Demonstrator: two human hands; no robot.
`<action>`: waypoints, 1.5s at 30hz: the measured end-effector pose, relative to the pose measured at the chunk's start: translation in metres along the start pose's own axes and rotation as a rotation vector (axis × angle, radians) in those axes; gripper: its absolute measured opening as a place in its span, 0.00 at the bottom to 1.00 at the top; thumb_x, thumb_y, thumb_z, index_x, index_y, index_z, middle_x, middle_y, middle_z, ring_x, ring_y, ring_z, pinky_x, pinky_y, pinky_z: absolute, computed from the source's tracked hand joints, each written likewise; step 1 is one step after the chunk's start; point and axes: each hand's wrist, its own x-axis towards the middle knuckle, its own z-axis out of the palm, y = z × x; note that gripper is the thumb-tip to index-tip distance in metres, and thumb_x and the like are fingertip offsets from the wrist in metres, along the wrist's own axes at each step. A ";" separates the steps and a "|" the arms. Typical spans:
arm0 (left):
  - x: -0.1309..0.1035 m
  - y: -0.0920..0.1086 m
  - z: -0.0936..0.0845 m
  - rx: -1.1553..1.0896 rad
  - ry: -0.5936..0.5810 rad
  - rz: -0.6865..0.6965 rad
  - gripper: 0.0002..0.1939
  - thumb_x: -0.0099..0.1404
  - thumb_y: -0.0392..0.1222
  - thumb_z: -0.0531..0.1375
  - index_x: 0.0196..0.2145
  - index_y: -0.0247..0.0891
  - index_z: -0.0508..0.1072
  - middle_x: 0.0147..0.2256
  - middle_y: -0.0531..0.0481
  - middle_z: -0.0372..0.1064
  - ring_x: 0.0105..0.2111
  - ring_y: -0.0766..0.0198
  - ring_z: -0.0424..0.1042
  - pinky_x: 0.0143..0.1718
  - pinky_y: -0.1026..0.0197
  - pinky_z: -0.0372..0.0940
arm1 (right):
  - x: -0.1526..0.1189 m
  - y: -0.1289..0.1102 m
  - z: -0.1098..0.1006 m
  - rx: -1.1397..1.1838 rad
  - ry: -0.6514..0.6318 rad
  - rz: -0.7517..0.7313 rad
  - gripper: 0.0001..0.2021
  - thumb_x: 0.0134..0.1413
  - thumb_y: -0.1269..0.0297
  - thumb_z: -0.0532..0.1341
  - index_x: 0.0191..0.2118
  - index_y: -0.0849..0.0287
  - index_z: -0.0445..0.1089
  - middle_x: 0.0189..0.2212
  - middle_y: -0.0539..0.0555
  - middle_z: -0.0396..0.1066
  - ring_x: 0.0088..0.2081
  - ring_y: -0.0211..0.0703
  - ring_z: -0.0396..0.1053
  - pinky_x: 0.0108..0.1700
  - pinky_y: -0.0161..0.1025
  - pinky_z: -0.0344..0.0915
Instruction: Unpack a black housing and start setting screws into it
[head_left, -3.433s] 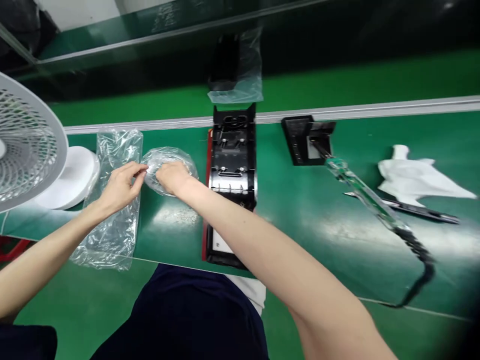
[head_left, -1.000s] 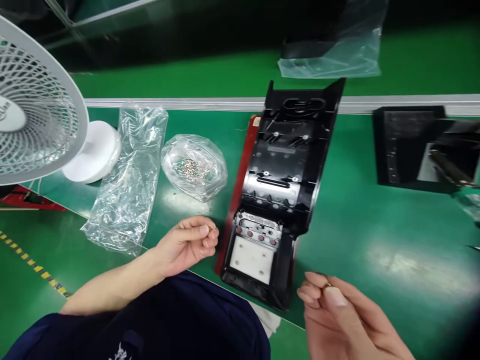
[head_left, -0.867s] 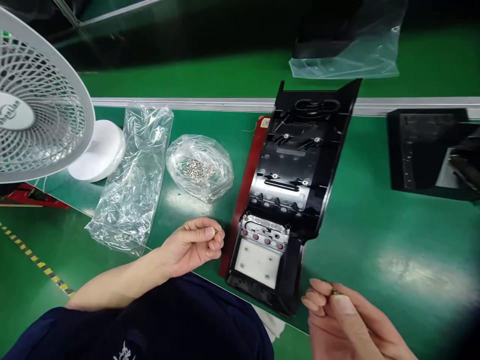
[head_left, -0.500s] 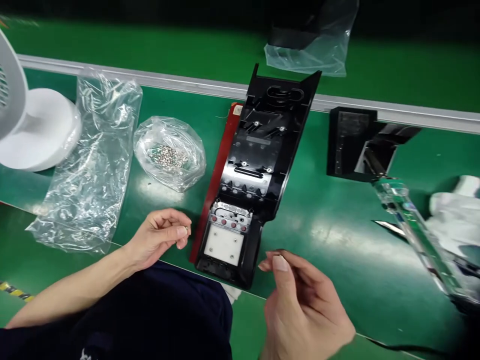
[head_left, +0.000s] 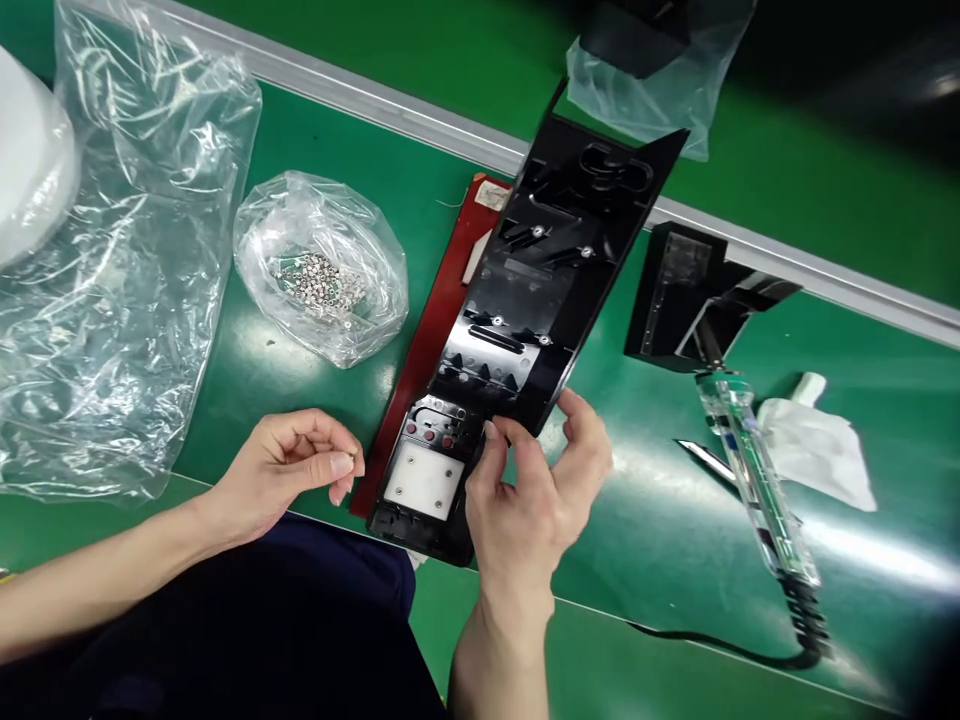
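A long black plastic housing lies at a slant, inner side up, with several small metal inserts in its posts. A white block with a metal piece near each corner sits in its near end, below a row of reddish round spots. My left hand is closed left of the housing, pinching a tiny brass-coloured metal piece at the fingertips. My right hand is over the housing's right side, thumb and forefinger together above the part beyond the white block; what they hold, if anything, is hidden. Its other fingers reach the right edge.
A clear bag of small metal pieces lies left of the housing, beside a large plastic bag. A red board is under the housing. At right, a soldering iron rests in a black stand, near tweezers and white cloth.
My right hand has moved up and left, from beside the housing onto it. My left hand keeps its pinch. The camera view has tilted and shifted.
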 end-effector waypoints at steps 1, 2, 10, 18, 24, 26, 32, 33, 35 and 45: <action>0.000 0.000 0.000 0.024 -0.004 0.023 0.01 0.58 0.36 0.66 0.30 0.38 0.76 0.27 0.51 0.71 0.23 0.73 0.68 0.27 0.72 0.66 | 0.001 0.002 0.002 -0.007 -0.023 -0.004 0.07 0.66 0.75 0.55 0.35 0.71 0.66 0.54 0.69 0.55 0.55 0.64 0.57 0.51 0.61 0.64; -0.001 0.000 -0.001 0.049 -0.013 0.043 0.01 0.58 0.35 0.66 0.30 0.39 0.77 0.28 0.51 0.71 0.24 0.74 0.68 0.27 0.72 0.66 | 0.002 0.003 0.004 -0.013 -0.040 -0.007 0.07 0.66 0.75 0.55 0.35 0.71 0.67 0.55 0.69 0.54 0.56 0.64 0.56 0.52 0.61 0.63; -0.009 0.004 -0.002 0.220 0.026 0.103 0.08 0.57 0.31 0.64 0.32 0.43 0.79 0.30 0.51 0.70 0.24 0.73 0.68 0.24 0.73 0.67 | -0.005 0.001 -0.001 0.058 -0.051 0.063 0.04 0.65 0.73 0.59 0.39 0.69 0.69 0.55 0.66 0.56 0.55 0.62 0.59 0.52 0.60 0.65; -0.010 0.005 0.000 0.307 0.095 0.120 0.07 0.57 0.32 0.64 0.32 0.44 0.78 0.30 0.52 0.71 0.23 0.73 0.68 0.25 0.73 0.68 | -0.014 -0.004 -0.008 0.042 -0.107 0.080 0.08 0.67 0.72 0.55 0.38 0.68 0.71 0.56 0.65 0.54 0.56 0.63 0.57 0.52 0.60 0.65; -0.007 0.006 0.015 0.419 0.100 0.251 0.08 0.57 0.29 0.63 0.32 0.41 0.77 0.30 0.54 0.70 0.25 0.76 0.68 0.25 0.77 0.66 | -0.015 -0.003 -0.005 0.000 -0.075 0.079 0.10 0.67 0.73 0.54 0.40 0.71 0.73 0.55 0.68 0.56 0.54 0.65 0.58 0.51 0.59 0.66; -0.006 0.006 0.019 0.491 0.096 0.320 0.08 0.58 0.28 0.62 0.32 0.40 0.76 0.30 0.53 0.71 0.26 0.76 0.69 0.26 0.78 0.66 | -0.014 -0.004 -0.006 -0.028 -0.103 0.055 0.12 0.67 0.74 0.53 0.40 0.73 0.73 0.54 0.70 0.55 0.55 0.67 0.57 0.51 0.60 0.65; -0.001 0.008 0.021 0.846 0.096 0.523 0.04 0.62 0.29 0.59 0.34 0.35 0.72 0.31 0.51 0.69 0.27 0.76 0.68 0.29 0.77 0.66 | -0.008 -0.006 -0.012 -0.042 -0.197 0.044 0.18 0.63 0.80 0.46 0.42 0.78 0.73 0.55 0.73 0.53 0.54 0.69 0.57 0.51 0.62 0.64; 0.000 0.009 0.021 0.897 0.100 0.549 0.04 0.63 0.30 0.59 0.34 0.34 0.71 0.31 0.51 0.69 0.28 0.76 0.68 0.30 0.77 0.66 | -0.008 -0.007 -0.012 -0.044 -0.197 0.053 0.18 0.63 0.80 0.45 0.42 0.77 0.73 0.55 0.73 0.53 0.54 0.69 0.57 0.51 0.62 0.64; 0.000 0.011 0.022 0.969 0.108 0.596 0.03 0.63 0.30 0.58 0.34 0.34 0.71 0.31 0.51 0.68 0.29 0.76 0.68 0.31 0.77 0.65 | -0.011 -0.007 -0.011 -0.028 -0.162 0.091 0.18 0.64 0.78 0.46 0.42 0.76 0.73 0.55 0.72 0.53 0.53 0.67 0.59 0.49 0.59 0.67; 0.003 0.017 0.026 1.038 0.116 0.623 0.03 0.64 0.30 0.58 0.35 0.33 0.70 0.31 0.52 0.68 0.30 0.75 0.68 0.30 0.75 0.64 | -0.024 -0.006 -0.003 0.044 -0.116 0.135 0.14 0.67 0.76 0.49 0.48 0.73 0.70 0.54 0.69 0.56 0.52 0.59 0.62 0.50 0.52 0.70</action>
